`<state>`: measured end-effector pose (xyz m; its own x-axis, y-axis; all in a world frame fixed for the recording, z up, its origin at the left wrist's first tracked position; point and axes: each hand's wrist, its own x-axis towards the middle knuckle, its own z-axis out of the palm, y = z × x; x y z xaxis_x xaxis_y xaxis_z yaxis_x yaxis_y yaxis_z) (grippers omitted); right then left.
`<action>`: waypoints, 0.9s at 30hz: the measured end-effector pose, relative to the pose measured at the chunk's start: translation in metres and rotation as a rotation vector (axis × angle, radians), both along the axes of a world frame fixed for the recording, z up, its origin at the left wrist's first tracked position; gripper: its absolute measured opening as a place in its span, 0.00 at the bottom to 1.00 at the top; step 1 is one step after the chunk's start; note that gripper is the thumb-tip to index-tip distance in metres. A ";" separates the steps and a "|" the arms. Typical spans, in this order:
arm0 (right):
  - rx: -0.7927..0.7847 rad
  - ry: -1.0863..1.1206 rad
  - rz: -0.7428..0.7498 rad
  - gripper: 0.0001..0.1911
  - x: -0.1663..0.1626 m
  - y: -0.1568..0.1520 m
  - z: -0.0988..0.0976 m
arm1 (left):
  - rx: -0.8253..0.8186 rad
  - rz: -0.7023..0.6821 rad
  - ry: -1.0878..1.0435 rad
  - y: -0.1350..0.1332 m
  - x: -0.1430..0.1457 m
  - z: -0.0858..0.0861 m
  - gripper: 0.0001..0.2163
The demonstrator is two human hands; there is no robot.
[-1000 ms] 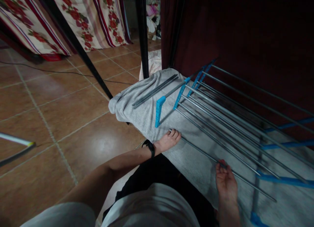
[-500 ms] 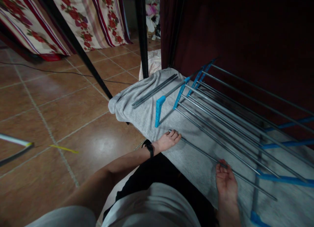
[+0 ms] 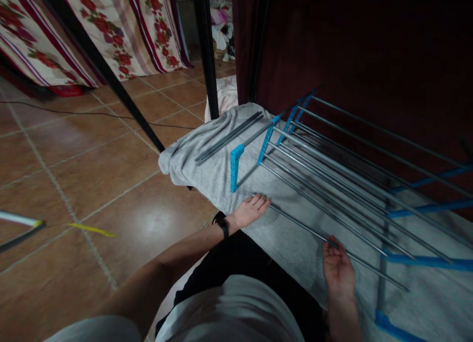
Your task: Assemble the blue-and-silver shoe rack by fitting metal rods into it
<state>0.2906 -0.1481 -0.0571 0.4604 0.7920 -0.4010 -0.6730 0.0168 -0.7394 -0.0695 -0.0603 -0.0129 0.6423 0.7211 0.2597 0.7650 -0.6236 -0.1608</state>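
A thin grey metal rod (image 3: 295,216) runs slantwise in front of me, above the grey blanket. Near its far left end, my left hand (image 3: 250,211) is closed over it with the palm down. My right hand (image 3: 338,265) has its palm turned up and its fingers curled around the rod further along. Beyond the rod lies a partly assembled drying rack (image 3: 327,152), with several metal bars set into blue plastic brackets. One blue corner bracket (image 3: 235,168) stands close to my left hand, its outer holes without bars.
Loose grey rods (image 3: 228,139) lie on the grey blanket (image 3: 181,159) to the left. Black poles (image 3: 107,71) rise at the bed's edge. A dark red curtain (image 3: 343,41) hangs behind the rack. On the tiled floor are a yellow strip (image 3: 92,229) and a black cable (image 3: 121,116).
The whole view has shifted slightly. Both hands keep hold of the rod in nearly the same places, and the rack looks unchanged.
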 end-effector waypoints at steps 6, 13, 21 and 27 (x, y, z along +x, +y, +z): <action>0.012 -0.031 0.018 0.13 -0.001 0.002 -0.003 | -0.028 0.023 -0.059 0.003 -0.002 -0.007 0.22; -0.021 -0.060 0.013 0.06 -0.004 0.005 -0.004 | -0.046 0.140 -0.206 0.006 -0.005 -0.009 0.19; -0.125 -0.058 -0.090 0.02 0.027 -0.007 -0.005 | -0.084 0.230 -0.408 0.009 -0.007 -0.004 0.17; -0.116 -0.075 -0.137 0.04 0.035 -0.016 -0.002 | -0.048 0.343 -0.599 0.010 -0.020 -0.003 0.15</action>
<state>0.3254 -0.1643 -0.0596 0.5927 0.6702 -0.4466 -0.6134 0.0164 -0.7896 -0.0890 -0.0506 -0.0158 0.1318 0.8774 0.4613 0.8688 -0.3263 0.3725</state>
